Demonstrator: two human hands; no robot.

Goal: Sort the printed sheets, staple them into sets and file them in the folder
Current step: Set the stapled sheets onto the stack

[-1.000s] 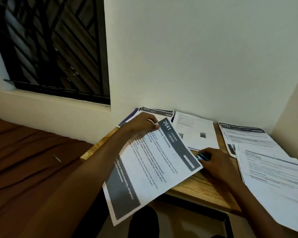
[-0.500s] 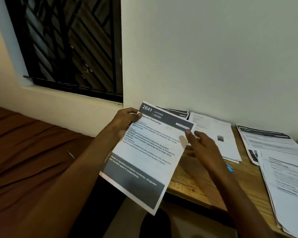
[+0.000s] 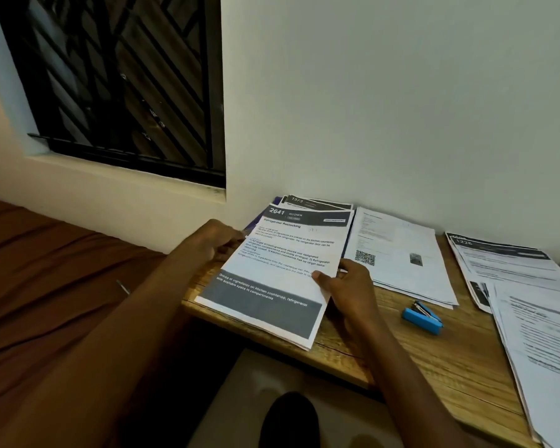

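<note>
Wooden table (image 3: pixel 417 360): at its left edge we hold the 2641 sheet set (image 3: pixel 282 270), left hand (image 3: pixel 214 244) pinching its left margin, right hand (image 3: pixel 346 282) thumb-and-fingers gripping its right. A blue stapler (image 3: pixel 422 317) lies near the front edge.

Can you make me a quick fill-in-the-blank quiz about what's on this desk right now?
1. The sheet set held by both hands is numbered ____.
2. The small stapler on the wooden table is coloured ____.
3. The right hand pinches the set's ____ edge, the left hand the opposite one.

Missing words: 2641; blue; right
</note>
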